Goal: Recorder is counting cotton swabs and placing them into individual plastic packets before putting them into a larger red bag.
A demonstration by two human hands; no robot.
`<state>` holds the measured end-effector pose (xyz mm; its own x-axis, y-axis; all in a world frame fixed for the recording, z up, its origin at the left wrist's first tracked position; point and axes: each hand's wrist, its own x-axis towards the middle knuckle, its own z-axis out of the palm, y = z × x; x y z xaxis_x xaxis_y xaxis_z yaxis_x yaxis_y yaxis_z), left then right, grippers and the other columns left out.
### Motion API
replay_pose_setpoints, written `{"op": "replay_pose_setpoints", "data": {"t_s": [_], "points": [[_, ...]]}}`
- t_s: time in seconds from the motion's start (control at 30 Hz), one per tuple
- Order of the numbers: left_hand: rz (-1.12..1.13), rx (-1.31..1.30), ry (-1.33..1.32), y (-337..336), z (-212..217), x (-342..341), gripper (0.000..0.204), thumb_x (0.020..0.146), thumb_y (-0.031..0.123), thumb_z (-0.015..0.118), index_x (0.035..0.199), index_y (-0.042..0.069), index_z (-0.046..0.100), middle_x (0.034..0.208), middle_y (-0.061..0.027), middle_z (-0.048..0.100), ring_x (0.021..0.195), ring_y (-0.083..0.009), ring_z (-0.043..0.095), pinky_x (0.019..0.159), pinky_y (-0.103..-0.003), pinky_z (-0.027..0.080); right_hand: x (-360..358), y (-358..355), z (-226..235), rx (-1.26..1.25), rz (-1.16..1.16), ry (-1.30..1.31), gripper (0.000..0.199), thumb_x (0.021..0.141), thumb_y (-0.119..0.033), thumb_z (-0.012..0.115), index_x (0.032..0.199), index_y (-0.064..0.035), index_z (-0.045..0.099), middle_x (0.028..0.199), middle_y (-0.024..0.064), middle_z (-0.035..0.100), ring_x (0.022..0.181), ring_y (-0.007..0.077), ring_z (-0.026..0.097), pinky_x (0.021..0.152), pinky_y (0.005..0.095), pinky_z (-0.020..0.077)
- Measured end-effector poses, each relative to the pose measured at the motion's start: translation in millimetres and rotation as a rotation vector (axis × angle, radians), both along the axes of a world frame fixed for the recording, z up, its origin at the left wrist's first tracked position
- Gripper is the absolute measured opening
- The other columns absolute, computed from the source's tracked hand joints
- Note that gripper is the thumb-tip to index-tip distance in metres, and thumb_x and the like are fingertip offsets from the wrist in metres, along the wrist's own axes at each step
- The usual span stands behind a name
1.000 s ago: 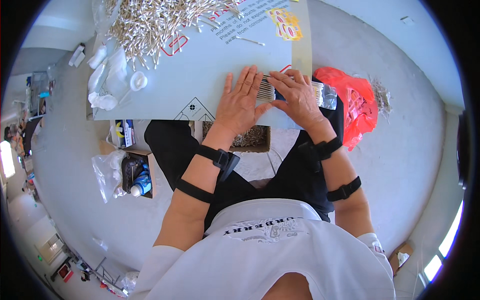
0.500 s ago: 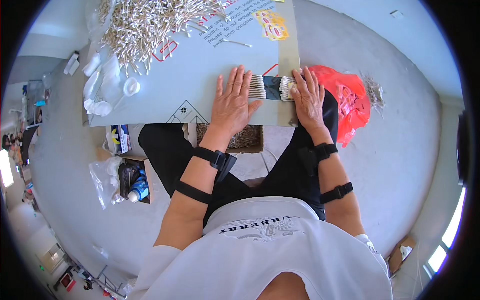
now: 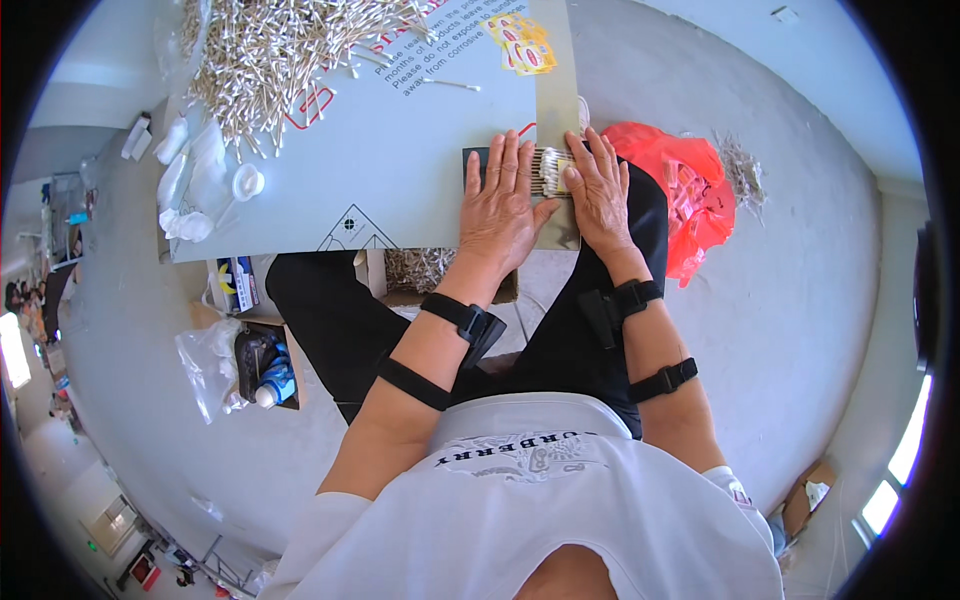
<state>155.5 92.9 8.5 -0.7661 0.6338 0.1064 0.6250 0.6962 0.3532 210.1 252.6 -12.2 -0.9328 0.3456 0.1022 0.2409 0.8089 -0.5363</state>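
My left hand [image 3: 499,212] lies flat, fingers stretched out, over a row of white-tipped cotton swabs [image 3: 540,170] at the near right of the board. Its fingers hide part of the row and of a dark strip [image 3: 472,160] that shows on its left side. My right hand [image 3: 603,200] is also stretched out flat at the board's right edge. Under its thumb side sits a small pale yellow piece [image 3: 564,175] next to the swab heads; what it belongs to is partly covered. The swabs run between the two hands, close together.
A large heap of loose cotton swabs [image 3: 290,65] covers the far left of the grey board [image 3: 370,160]. White plastic wrapping [image 3: 205,165] and yellow labels [image 3: 522,42] lie there too. A red plastic bag [image 3: 695,185] stands right of my leg; open boxes [image 3: 425,270] sit below.
My left hand has slid right, nearer to my right hand. The gap between the two swab groups has closed, and the dark strip now shows left of my left hand.
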Motion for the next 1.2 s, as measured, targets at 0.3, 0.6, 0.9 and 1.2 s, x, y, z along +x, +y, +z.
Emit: {"op": "replay_pose_setpoints", "data": {"t_s": [0.3, 0.6, 0.9, 1.2], "points": [[-0.101, 0.017, -0.038, -1.5, 1.2, -2.9, 0.075, 0.094, 0.045, 0.056, 0.152, 0.005, 0.029, 0.160, -0.0138, 0.023, 0.150, -0.0273, 0.018, 0.120, -0.049, 0.011, 0.2, -1.5, -1.5, -0.043, 0.003, 0.059, 0.048, 0.101, -0.036, 0.046, 0.147, -0.0219, 0.044, 0.154, 0.0120, 0.034, 0.144, 0.0335, 0.028, 0.115, 0.0581, 0.0164], [-0.057, 0.011, -0.018, -7.0, 2.2, 2.4, 0.073, 0.094, 0.041, 0.058, 0.150, 0.003, 0.031, 0.158, -0.0143, 0.026, 0.148, -0.0284, 0.021, 0.119, -0.051, 0.016, -0.3, -2.0, 1.1, -0.027, -0.002, 0.033, 0.049, 0.101, -0.037, 0.046, 0.148, -0.0227, 0.043, 0.154, 0.0120, 0.033, 0.145, 0.0336, 0.027, 0.116, 0.0568, 0.0176], [-0.082, 0.001, -0.003, -13.5, 3.6, 5.0, 0.073, 0.092, 0.037, 0.061, 0.149, 0.002, 0.033, 0.157, -0.0148, 0.028, 0.147, -0.0285, 0.024, 0.119, -0.051, 0.017, -0.5, -3.1, 1.8, -0.049, -0.013, 0.020, 0.049, 0.100, -0.036, 0.047, 0.147, -0.0233, 0.042, 0.155, 0.0122, 0.032, 0.144, 0.0353, 0.028, 0.116, 0.0567, 0.0177], [-0.052, 0.010, -0.023, -11.0, 4.2, 8.4, 0.078, 0.091, 0.038, 0.061, 0.151, 0.002, 0.027, 0.156, -0.0145, 0.029, 0.147, -0.0290, 0.025, 0.119, -0.051, 0.015, 0.7, -4.2, 2.9, -0.060, -0.012, 0.039, 0.049, 0.100, -0.035, 0.048, 0.147, -0.0231, 0.043, 0.155, 0.0120, 0.032, 0.145, 0.0349, 0.027, 0.115, 0.0577, 0.0175]]}}
